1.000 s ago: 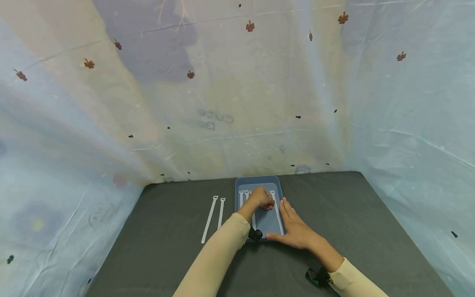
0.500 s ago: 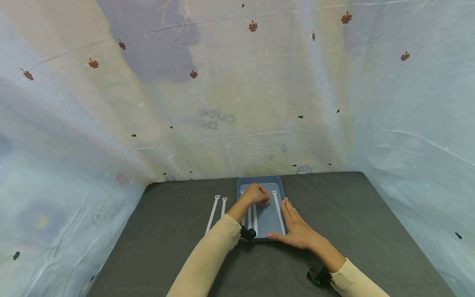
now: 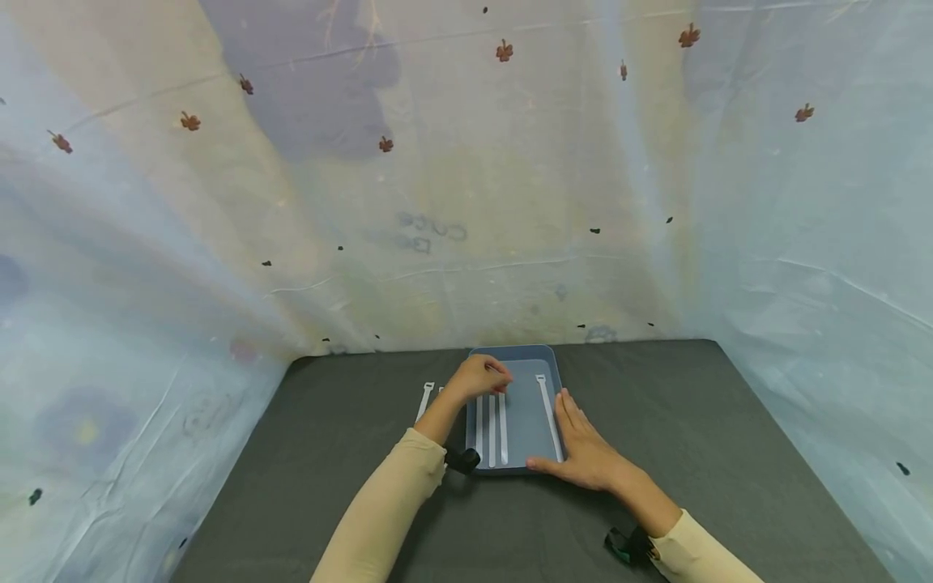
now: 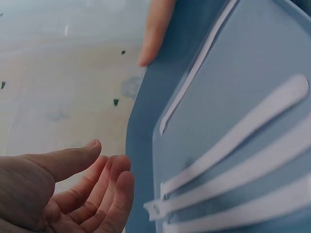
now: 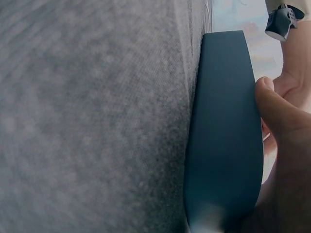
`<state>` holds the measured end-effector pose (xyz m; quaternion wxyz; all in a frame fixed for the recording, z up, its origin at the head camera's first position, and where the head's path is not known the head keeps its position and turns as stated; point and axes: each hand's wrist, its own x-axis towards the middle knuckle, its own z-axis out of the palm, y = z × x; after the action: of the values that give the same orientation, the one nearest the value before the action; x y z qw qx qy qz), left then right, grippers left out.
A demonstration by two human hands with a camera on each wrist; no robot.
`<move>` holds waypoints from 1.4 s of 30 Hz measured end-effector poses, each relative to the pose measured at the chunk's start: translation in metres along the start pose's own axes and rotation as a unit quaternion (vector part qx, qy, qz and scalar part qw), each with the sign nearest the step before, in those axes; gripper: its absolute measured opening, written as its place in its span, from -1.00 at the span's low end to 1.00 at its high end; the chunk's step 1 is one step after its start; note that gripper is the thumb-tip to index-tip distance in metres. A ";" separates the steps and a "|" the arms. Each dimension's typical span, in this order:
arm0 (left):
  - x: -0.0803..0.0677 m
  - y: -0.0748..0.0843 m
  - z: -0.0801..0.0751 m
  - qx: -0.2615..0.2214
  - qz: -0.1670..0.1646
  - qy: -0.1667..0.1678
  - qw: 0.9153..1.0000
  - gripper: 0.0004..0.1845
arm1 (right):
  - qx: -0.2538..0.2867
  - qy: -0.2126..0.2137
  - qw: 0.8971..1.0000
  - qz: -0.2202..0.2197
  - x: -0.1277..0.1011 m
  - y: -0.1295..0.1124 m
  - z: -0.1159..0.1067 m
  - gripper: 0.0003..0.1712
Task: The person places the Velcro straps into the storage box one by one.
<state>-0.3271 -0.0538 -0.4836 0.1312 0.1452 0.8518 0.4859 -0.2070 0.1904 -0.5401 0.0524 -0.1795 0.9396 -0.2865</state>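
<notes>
My left hand (image 3: 475, 378) is over the far left part of a blue tray (image 3: 526, 433), fingers loosely bent and holding nothing. In the left wrist view the thumb and fingers of that left hand (image 4: 82, 194) stand apart beside the tray wall. Flat white strips with slotted heads lie in the tray: several side by side at the left (image 3: 504, 429), their heads partly hidden by the hand, and one strip (image 3: 550, 417) along the right side. My right hand (image 3: 586, 453) rests with straight fingers along the tray's right side, its thumb at the near rim.
Left of the tray, more white strips (image 3: 426, 398) lie on the dark grey cloth (image 3: 342, 461), partly covered by my left forearm. A patterned curtain (image 3: 466, 202) stands right behind the table's far edge and along both sides. Both wrists carry small black cameras (image 3: 463, 461).
My left hand has moved left across the tray, its fingers loosening and exposing the group of strips beneath. The right hand stays at the tray's corner.
</notes>
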 end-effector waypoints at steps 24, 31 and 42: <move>-0.043 -0.056 -0.067 -0.018 -0.043 0.077 0.996 -0.74 | 0.004 0.002 1.000 -0.001 -0.001 0.000 0.003 0.56; -0.049 -0.072 -0.079 0.000 -0.053 0.107 0.993 -0.77 | 0.001 0.002 1.000 -0.001 0.000 -0.001 0.001 0.56; -0.059 -0.084 -0.088 0.072 -0.080 0.130 0.986 -0.75 | 0.000 -0.001 1.000 0.001 0.001 0.001 0.003 0.57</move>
<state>-0.3145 -0.1860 -0.5083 0.0471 0.0213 0.9032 0.4262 -0.2073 0.1896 -0.5433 0.0536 -0.1793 0.9398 -0.2860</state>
